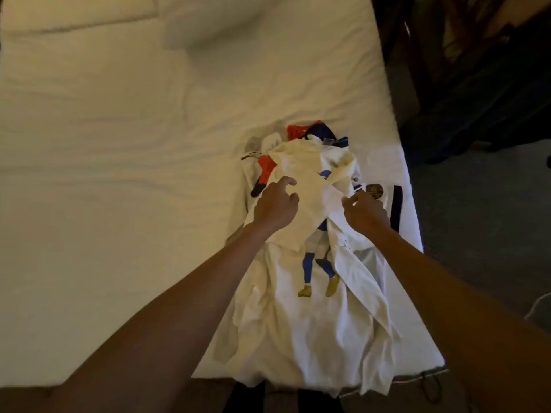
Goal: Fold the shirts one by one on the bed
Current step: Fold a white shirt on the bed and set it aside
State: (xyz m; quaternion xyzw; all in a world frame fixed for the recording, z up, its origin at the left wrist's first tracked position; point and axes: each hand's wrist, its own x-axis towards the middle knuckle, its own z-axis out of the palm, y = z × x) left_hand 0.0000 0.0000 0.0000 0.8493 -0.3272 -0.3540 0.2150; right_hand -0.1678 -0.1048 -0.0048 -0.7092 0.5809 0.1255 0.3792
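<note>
At the top of your view you have a white pillow (pixel 208 25), blurred, with a second pale, padded piece of bedding (pixel 74 13) to its left. Down your right side runs a grey carpeted floor (pixel 477 222). Above it, upper right, a dark mass (pixel 477 79) is too dim for you to identify. A thin pale cord (pixel 535 305) curls at the right edge, and a black cord (pixel 432 389) lies near the bottom.

The bed sheet (pixel 119 144) is plain cream-white. The white shirt (pixel 298 323) carries a printed figure — blue legs, gold boots. The pile (pixel 295 131) behind it shows red-orange, navy and a teal edge. The other white shirt (pixel 384 171), at the right, has a navy stripe (pixel 396 207) and a dark round badge (pixel 374 190).
</note>
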